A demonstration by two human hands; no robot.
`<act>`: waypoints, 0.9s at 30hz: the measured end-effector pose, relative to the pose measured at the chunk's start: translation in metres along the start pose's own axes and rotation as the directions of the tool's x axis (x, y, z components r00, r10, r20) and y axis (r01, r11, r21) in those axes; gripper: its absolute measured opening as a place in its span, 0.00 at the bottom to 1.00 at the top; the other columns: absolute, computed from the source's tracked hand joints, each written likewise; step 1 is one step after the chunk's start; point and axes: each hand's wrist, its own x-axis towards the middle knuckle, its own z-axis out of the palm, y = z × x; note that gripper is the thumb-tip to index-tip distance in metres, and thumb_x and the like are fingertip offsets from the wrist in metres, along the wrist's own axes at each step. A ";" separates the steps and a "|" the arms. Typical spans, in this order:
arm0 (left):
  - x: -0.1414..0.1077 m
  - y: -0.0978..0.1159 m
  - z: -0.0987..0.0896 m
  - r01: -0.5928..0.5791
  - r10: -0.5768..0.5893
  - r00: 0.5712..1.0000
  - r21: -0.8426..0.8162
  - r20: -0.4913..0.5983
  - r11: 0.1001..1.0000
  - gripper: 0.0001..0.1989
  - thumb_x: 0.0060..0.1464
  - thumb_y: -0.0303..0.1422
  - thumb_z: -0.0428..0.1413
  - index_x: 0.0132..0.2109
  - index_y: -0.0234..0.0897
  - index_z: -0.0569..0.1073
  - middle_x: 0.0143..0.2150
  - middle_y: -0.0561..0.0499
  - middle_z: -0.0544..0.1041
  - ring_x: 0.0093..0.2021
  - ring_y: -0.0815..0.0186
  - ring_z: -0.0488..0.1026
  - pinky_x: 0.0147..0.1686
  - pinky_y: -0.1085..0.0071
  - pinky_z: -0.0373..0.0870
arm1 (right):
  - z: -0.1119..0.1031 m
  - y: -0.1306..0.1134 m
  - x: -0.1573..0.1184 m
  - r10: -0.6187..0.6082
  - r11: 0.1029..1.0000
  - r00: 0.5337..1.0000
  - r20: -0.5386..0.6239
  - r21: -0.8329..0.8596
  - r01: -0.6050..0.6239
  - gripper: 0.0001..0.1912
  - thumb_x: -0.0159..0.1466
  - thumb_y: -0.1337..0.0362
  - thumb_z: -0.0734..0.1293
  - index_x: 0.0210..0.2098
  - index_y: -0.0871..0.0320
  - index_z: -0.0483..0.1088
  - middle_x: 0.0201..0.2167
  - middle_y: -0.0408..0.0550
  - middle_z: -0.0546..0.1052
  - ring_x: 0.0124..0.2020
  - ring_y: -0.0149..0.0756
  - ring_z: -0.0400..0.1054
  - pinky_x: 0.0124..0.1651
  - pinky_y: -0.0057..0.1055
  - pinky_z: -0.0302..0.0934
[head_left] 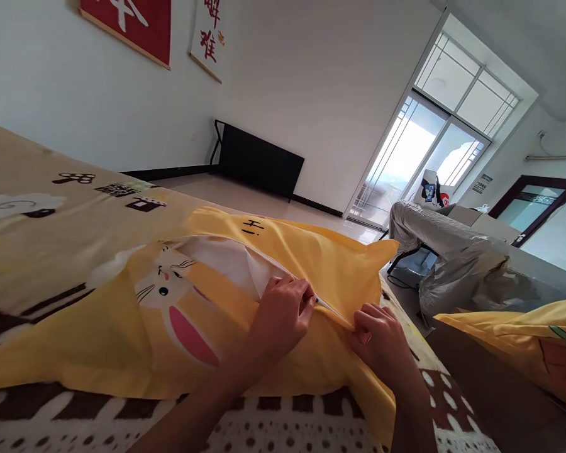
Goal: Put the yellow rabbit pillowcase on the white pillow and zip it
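Note:
A yellow pillowcase (339, 264) with a rabbit print lies across the bed, its zipper (325, 304) partly open and a white inner pillow (221, 258) showing through the gap. My left hand (285, 308) pinches at the zipper beside a small dark pull. Farther right, my right hand (377, 333) is closed on the pillowcase fabric at the zipper's right end. Both hands touch the cloth, and the fabric between them is drawn fairly straight.
A patterned blanket (94, 163) covers the bed. Another yellow pillow (523, 333) is at the right edge. Beyond the bed stand plastic-wrapped furniture (457, 258) and a black panel (259, 157) against the wall. A glass door (405, 151) is at the back.

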 end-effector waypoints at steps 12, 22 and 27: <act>-0.013 0.024 -0.022 -0.076 0.083 0.987 -0.059 0.137 0.995 0.08 0.57 0.27 0.47 0.30 0.36 0.67 0.29 0.51 0.71 0.33 0.65 0.66 0.36 0.68 0.60 | -0.005 -0.039 0.001 -0.085 0.929 0.957 -0.277 0.326 0.177 0.11 0.65 0.70 0.59 0.46 0.53 0.66 0.40 0.45 0.74 0.42 0.35 0.66 0.48 0.35 0.52; -0.016 0.022 -0.019 -0.036 0.036 0.994 -0.002 0.099 0.999 0.10 0.56 0.26 0.49 0.30 0.37 0.73 0.28 0.53 0.74 0.32 0.66 0.68 0.40 0.66 0.59 | 0.015 -0.050 0.008 -0.035 0.910 0.946 -0.323 0.380 0.164 0.06 0.64 0.69 0.63 0.39 0.55 0.70 0.32 0.44 0.73 0.35 0.33 0.65 0.38 0.28 0.59; -0.017 0.025 -0.017 -0.064 0.063 0.994 0.007 0.092 0.998 0.10 0.56 0.25 0.49 0.29 0.35 0.73 0.28 0.52 0.74 0.33 0.66 0.68 0.41 0.65 0.58 | 0.023 -0.050 0.008 -0.020 0.945 0.925 -0.380 0.295 0.142 0.04 0.63 0.69 0.64 0.35 0.55 0.70 0.30 0.43 0.72 0.33 0.34 0.64 0.36 0.30 0.56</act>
